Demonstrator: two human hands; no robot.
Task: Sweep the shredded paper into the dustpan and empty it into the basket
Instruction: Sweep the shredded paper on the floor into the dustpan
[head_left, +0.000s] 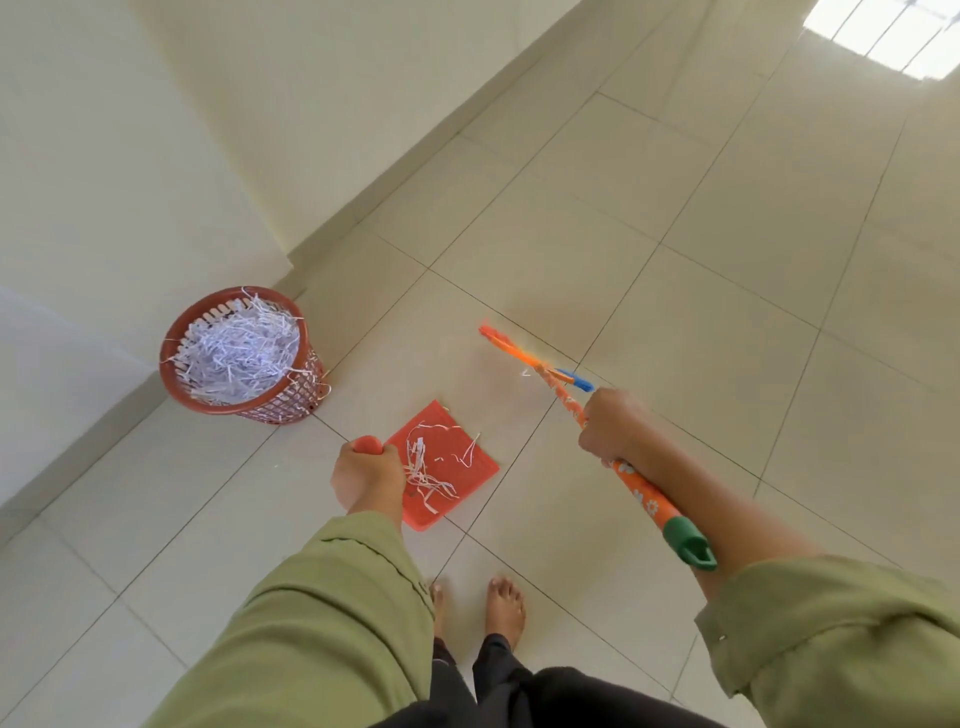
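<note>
The left hand (366, 475) is curled round the red handle (367, 445) of an orange-red dustpan (467, 470), which is seen from above over the tiled floor (675, 208); whether the pan rests on the tiles or is held just above them cannot be told. A small tangle of white shredded paper (423, 475) lies in the pan, mostly toward the handle side. The right hand (613, 426) grips the orange flowered shaft of a broom (639, 488), fingers wrapped fully round it; the green cap of the shaft points back toward the person, and the blurred orange and blue broom head (519, 353) lies out ahead, to the right of the dustpan. A red mesh basket (176, 379) stands at the foot of the wall (104, 182), to the left of the dustpan and apart from it, heaped with white shreds, some of them hanging over its rim. Two bare feet (504, 608) show below, between green sleeves (322, 623).
</note>
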